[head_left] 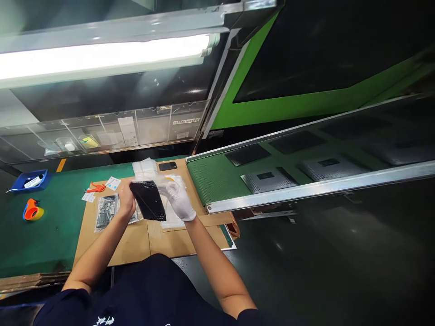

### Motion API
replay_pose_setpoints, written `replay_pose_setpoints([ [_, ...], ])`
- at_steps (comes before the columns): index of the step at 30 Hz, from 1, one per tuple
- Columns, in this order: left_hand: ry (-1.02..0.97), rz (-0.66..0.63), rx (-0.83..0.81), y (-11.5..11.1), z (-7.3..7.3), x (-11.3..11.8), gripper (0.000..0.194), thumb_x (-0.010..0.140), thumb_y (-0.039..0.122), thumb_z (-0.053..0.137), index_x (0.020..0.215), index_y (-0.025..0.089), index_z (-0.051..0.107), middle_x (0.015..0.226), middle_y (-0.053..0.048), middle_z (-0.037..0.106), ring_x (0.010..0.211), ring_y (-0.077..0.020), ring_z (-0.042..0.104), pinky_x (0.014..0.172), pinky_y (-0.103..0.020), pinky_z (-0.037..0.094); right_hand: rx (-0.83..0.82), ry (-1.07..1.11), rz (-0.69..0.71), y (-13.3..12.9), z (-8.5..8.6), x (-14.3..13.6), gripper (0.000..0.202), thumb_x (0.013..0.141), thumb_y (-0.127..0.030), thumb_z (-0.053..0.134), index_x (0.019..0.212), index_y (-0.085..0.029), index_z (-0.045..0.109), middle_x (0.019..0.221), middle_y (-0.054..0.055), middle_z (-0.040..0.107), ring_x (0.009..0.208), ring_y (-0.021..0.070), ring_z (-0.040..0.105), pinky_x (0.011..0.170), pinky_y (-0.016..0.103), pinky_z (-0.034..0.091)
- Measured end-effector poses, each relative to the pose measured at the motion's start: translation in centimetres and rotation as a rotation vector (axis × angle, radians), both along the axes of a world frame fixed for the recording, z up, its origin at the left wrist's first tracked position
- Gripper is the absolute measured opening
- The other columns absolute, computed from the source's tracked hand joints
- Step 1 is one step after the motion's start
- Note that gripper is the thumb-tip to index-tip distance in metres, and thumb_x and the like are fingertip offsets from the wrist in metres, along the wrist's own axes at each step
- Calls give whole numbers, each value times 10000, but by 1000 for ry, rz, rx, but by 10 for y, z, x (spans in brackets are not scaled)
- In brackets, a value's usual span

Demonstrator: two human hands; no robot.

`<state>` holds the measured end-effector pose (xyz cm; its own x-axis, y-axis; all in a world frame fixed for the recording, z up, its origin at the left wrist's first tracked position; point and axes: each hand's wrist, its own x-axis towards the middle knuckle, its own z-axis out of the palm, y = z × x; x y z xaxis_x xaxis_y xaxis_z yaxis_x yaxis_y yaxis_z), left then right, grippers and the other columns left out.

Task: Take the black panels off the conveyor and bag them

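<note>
Left fingers [128, 187] gripping black panel [149, 202], gloved right fingers [173, 190] curled beside it

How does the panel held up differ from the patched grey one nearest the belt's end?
The held panel is lifted and tilted; the conveyor panel lies on the green belt. The held panel looks near-black; the conveyor panel looks greyer, with a dark central patch. Both are flat and four-sided.

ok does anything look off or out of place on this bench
One oddity: the right hand wears a white glove, while the left hand, gripping the black panel, looks bare, so they don't match. No spill or clear damage shows.
</note>
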<state>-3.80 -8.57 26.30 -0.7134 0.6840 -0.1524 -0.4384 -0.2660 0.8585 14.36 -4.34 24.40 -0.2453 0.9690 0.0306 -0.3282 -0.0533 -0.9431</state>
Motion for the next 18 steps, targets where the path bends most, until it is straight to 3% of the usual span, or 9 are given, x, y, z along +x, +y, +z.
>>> replay_pose_setpoints([
  [2, -8, 40, -76, -4, -9, -5, 244, 748, 364, 697, 666, 200, 536, 600, 73, 586, 563, -92, 550, 577, -208, 439, -63, 18, 198, -3, -10, -7, 418, 741, -614, 800, 868, -232, 686, 853, 28, 763, 822, 213, 712, 893, 428, 590],
  [4, -24, 70, -165, -11, -20, -11, 279, 749, 386, 688, 645, 206, 501, 561, 85, 521, 524, -82, 503, 546, -211, 411, -86, -9, 285, -11, -21, -19, 393, 732, -582, 809, 844, -231, 675, 783, -4, 727, 730, 183, 669, 827, 387, 588],
  [14, -228, 84, -432, -74, -107, -53, 408, 764, 437, 706, 552, 231, 425, 491, 66, 447, 469, -87, 407, 486, -234, 349, -257, -255, 266, -110, -85, -114, 340, 821, -564, 715, 876, -230, 744, 817, 37, 768, 752, 224, 694, 726, 358, 575],
  [18, -336, 71, -457, -89, -134, -74, 451, 729, 435, 731, 543, 232, 373, 477, 82, 399, 462, -70, 370, 481, -219, 328, -268, -350, 264, -127, -98, -141, 341, 838, -559, 682, 913, -239, 773, 912, 47, 801, 903, 243, 726, 857, 373, 585],
])
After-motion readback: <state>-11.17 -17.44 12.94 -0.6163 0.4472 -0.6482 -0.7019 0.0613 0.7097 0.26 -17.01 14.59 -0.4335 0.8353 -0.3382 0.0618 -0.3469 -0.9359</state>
